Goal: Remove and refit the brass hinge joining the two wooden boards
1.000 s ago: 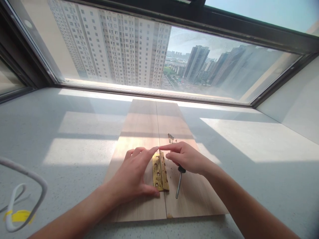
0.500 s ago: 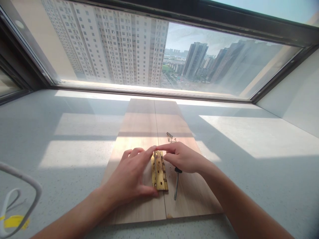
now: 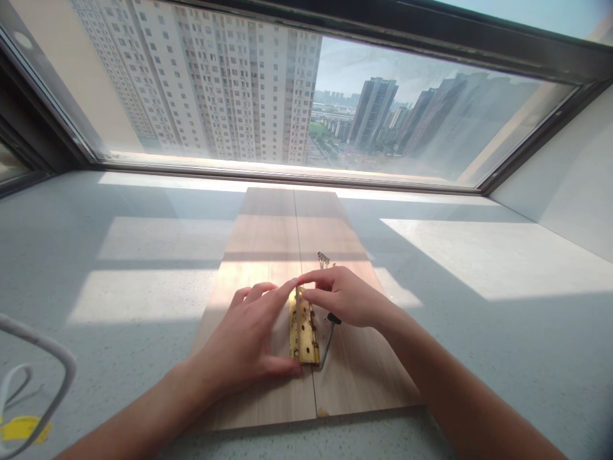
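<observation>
A brass-coloured hinge (image 3: 305, 335) with several holes lies lengthwise along the seam between two pale wooden boards (image 3: 261, 243). My left hand (image 3: 244, 335) grips it end to end, the thumb at its near end and the index finger at its far end. My right hand (image 3: 352, 297) reaches in from the right, with thumb and index finger at the hinge's far end. Under that palm, in the curled fingers, is a screwdriver (image 3: 328, 342), its shaft angled toward me. Most of its handle is hidden; whether a screw is between the right fingertips I cannot tell.
Several screws (image 3: 323, 259) lie on the right board just beyond my right hand. The boards rest on a speckled white sill (image 3: 153, 294) below a dark-framed window (image 3: 287, 176). At the lower left stand a white cable-like loop (image 3: 67, 364) and something yellow (image 3: 23, 429).
My right thumb has shifted onto the hinge's far end. The screwdriver shaft has swung left, its tip now beside the hinge's near end. My left hand keeps its grip.
</observation>
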Demonstrator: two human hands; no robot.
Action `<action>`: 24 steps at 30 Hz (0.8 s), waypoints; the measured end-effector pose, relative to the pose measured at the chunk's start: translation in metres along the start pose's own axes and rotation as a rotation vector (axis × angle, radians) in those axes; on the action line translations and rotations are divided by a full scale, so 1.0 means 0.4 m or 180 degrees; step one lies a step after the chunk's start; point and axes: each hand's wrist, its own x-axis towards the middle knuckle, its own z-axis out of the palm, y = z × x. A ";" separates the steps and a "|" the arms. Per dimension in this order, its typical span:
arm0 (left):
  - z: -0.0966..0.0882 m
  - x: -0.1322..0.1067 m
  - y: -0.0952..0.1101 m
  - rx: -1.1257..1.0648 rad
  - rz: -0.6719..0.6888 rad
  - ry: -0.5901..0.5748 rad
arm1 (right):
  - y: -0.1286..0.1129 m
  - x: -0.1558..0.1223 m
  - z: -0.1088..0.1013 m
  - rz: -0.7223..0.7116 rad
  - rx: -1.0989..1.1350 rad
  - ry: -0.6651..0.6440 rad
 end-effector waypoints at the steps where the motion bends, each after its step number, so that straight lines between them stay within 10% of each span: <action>1: -0.001 0.000 0.001 -0.0019 0.0011 0.0001 | 0.002 0.001 0.002 0.0043 0.0012 0.0087; 24: -0.012 0.024 -0.006 -0.0370 0.0136 -0.0111 | 0.037 -0.062 -0.027 0.0780 0.0402 0.0592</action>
